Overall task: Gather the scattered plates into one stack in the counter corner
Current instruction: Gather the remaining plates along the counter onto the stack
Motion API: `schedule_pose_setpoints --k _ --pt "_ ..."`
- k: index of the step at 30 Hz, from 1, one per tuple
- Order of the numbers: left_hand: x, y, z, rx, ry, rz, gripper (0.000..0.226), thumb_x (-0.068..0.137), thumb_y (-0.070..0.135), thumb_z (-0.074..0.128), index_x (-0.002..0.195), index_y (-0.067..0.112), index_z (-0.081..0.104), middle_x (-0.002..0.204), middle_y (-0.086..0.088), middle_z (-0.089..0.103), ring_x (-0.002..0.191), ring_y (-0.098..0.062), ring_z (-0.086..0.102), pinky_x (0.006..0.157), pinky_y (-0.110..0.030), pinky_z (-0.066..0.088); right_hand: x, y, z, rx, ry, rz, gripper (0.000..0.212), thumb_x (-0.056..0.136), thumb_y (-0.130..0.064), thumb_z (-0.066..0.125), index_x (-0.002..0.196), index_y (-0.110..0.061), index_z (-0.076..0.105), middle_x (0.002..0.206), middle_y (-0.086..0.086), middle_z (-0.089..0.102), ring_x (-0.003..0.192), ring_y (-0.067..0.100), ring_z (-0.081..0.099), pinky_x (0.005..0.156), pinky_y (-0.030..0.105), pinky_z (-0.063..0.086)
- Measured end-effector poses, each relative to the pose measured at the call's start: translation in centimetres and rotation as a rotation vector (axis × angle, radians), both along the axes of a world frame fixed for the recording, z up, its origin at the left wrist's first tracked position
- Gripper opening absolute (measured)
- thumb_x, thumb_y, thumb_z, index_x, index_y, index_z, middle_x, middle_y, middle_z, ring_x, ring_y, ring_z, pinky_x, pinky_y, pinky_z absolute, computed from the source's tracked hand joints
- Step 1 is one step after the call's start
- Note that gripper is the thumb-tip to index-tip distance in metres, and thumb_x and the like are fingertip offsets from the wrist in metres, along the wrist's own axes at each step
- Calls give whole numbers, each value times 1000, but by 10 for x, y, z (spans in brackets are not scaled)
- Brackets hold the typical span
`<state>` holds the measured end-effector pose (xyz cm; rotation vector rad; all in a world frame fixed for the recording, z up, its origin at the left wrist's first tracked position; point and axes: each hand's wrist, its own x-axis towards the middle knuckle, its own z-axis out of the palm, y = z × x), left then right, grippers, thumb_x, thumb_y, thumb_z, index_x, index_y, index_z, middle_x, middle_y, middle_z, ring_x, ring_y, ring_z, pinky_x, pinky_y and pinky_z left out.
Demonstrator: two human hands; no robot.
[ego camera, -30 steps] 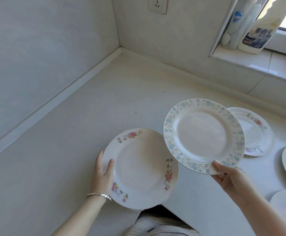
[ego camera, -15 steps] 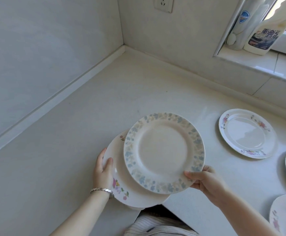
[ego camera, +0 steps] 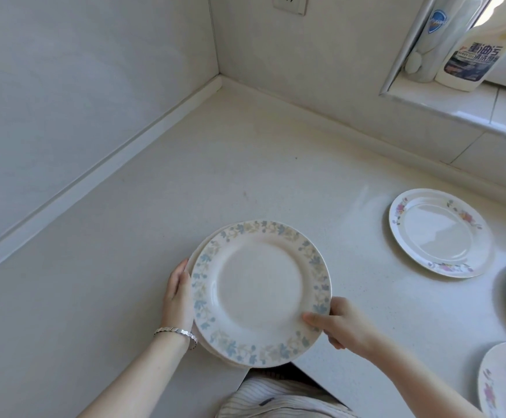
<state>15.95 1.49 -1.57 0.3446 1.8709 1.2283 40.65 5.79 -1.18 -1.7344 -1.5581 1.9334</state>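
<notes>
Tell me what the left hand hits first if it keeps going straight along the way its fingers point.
Likely nothing near: the left hand points up the bare counter toward the corner. The way looks free until the back wall, though depth is unclear.

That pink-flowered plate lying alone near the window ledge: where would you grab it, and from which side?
Take the pink-flowered plate by its near rim, coming from the front-right. It lies flat on the counter, so only the raised, thin edge offers purchase: thumb on top, fingers slid beneath. The wall behind probably makes a far-side approach awkward.

A plate lies on another at the counter front edge, three plates to its right.
</notes>
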Motion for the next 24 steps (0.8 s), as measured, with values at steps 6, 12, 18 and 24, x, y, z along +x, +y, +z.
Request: schedule_pose_setpoints --k 6,12,18,24 --pt "-3 -1 -2 -8 3 -19 41 91 34 42 129 23 52 128 -2 58 117 -24 56 103 -47 43 -6 10 5 425 -325 -21 38 88 -51 47 82 -14 55 72 -4 56 64 12 52 57 24 39" --pt "-3 -1 0 -24 -12 -20 43 85 41 44 125 27 54 126 -3 60 117 -26 57 103 -50 43 -43 32 -19 239 61 -269 60 94 -44 39 147 -22 22 150 -1 36 136 20 37 112 45 31" --pt "-5 3 6 -132 194 -58 31 79 18 65 110 18 60 104 -8 67 87 -25 62 74 -31 50 -39 31 -23 172 158 -327 41 99 -31 35 137 -18 42 134 -4 50 123 15 48 106 37 39" --pt "-6 49 16 -279 626 -416 57 82 30 64 134 18 44 137 -3 51 122 -25 52 97 -34 41 49 66 -49 -276 356 -1101 52 99 -30 38 141 0 32 141 20 44 125 30 49 102 36 39"
